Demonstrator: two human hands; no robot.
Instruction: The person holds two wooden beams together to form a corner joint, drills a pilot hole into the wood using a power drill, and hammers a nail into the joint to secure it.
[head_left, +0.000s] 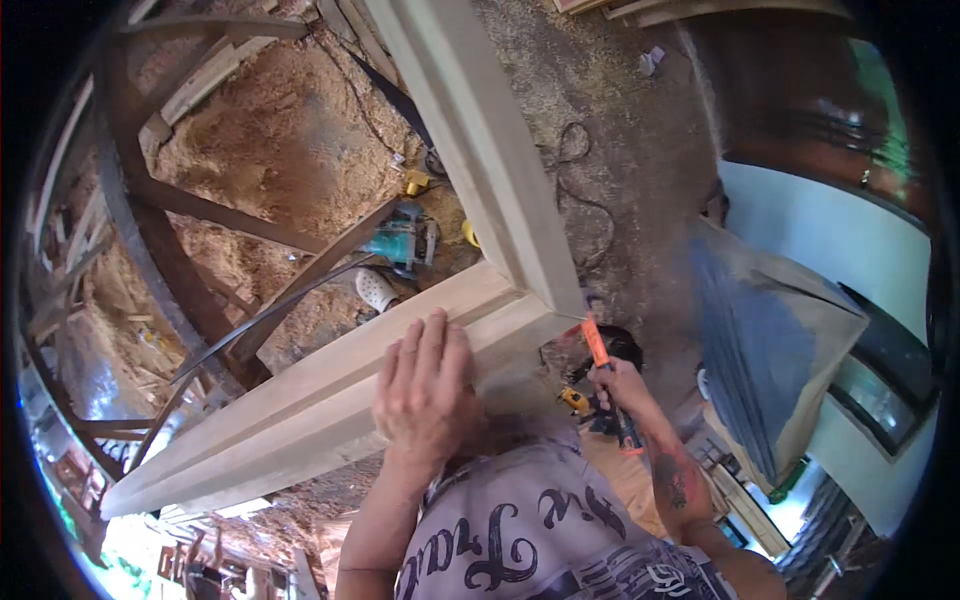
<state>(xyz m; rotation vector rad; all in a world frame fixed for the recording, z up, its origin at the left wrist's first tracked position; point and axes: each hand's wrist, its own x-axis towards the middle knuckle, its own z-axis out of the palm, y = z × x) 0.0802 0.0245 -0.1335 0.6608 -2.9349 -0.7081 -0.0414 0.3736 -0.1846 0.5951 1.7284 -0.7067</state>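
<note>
My left hand [425, 385] rests flat, fingers stretched, on the lower rail [300, 400] of a pale wooden frame. My right hand [622, 385] is wrapped round the dark grip of a hammer with an orange shaft [598, 345]. The hammer's upper end is beside the frame's corner joint, where the rail meets a long grooved upright piece [480, 130]. Its head is blurred, so I cannot tell whether it touches the wood. My body is close behind the rail.
A teal power tool [400, 240] and a white clog [375, 290] are beyond the rail. Dark curved timbers [150, 240] stand at left over sawdust. A cord [590, 210] lies on the floor. A car [850, 230], partly covered by a sheet [760, 330], stands at right.
</note>
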